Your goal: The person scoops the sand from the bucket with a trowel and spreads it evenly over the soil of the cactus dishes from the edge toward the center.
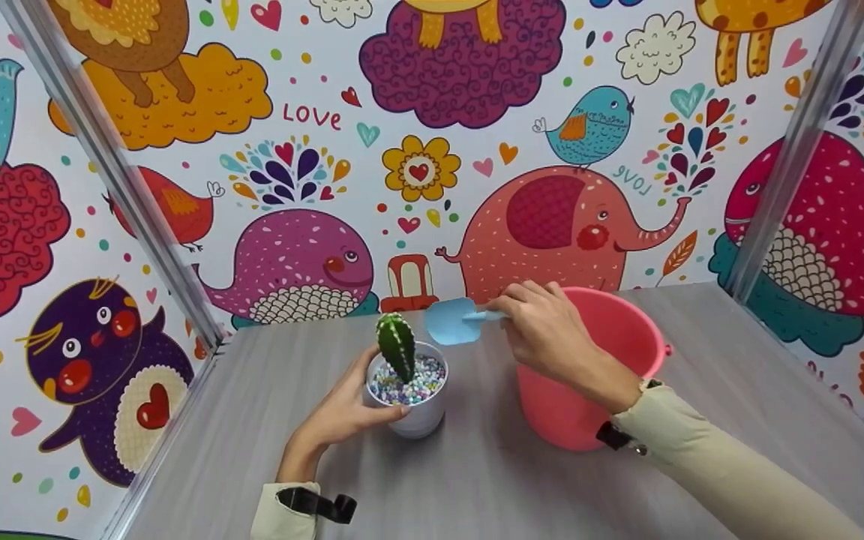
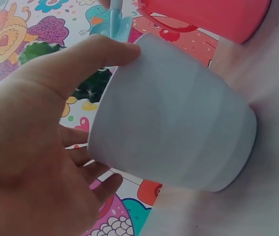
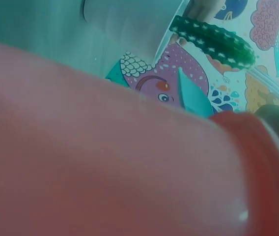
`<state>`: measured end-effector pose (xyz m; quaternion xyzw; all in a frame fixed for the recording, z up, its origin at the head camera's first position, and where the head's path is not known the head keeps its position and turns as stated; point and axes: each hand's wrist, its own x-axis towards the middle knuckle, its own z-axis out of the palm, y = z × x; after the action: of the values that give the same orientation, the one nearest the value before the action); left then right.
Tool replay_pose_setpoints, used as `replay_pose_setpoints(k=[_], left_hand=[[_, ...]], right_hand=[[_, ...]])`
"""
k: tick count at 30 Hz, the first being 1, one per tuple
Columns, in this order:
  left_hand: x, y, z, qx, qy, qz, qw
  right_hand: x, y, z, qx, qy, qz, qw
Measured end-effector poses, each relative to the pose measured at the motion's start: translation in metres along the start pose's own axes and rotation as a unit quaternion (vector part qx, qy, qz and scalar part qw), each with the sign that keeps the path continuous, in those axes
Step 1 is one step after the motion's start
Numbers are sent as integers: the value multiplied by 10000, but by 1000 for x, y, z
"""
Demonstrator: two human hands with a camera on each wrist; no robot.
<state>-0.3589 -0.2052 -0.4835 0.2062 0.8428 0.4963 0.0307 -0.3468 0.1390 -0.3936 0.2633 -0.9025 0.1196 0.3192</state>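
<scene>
Cactus pot held steady, small shovel poised beside it.

The left hand (image 1: 342,412) wraps the white pot (image 1: 417,416) on the grey table (image 1: 477,480), thumb on the near wall, fingers round the far side; the cactus (image 1: 397,345) stands upright in coloured gravel (image 1: 421,382). Just right, the right hand (image 1: 544,330) pinches the blue shovel (image 1: 453,321) by its handle, blade level just above the pot's rim, over the pink bucket (image 1: 589,375).

A staged recording booth, this one, not a home. Bright cartoon-animal wallpaper (image 1: 432,172) wraps three sides, metal frame posts (image 1: 113,172) stand at the corners, over a grey wood-grain tabletop (image 1: 477,480).
</scene>
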Motion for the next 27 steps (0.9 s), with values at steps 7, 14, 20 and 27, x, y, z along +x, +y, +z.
replay_pose_setpoints(k=[7, 14, 20, 27], left_hand=[[-1, 5, -7, 9, 433, -91, 9990], [0, 28, -11, -322, 1265, 122, 9914], [-1, 49, -3, -182, 1665, 599, 9840], [0, 72, 3, 207, 2497, 1403, 9579]], right_hand=[[-11, 11, -13, 482, -259, 566, 9969], [-28, 27, -29, 717, -336, 852, 9932], [-46, 46, -46, 546, -289, 908, 9940], [-66, 67, -64, 512, -404, 1314, 9892]])
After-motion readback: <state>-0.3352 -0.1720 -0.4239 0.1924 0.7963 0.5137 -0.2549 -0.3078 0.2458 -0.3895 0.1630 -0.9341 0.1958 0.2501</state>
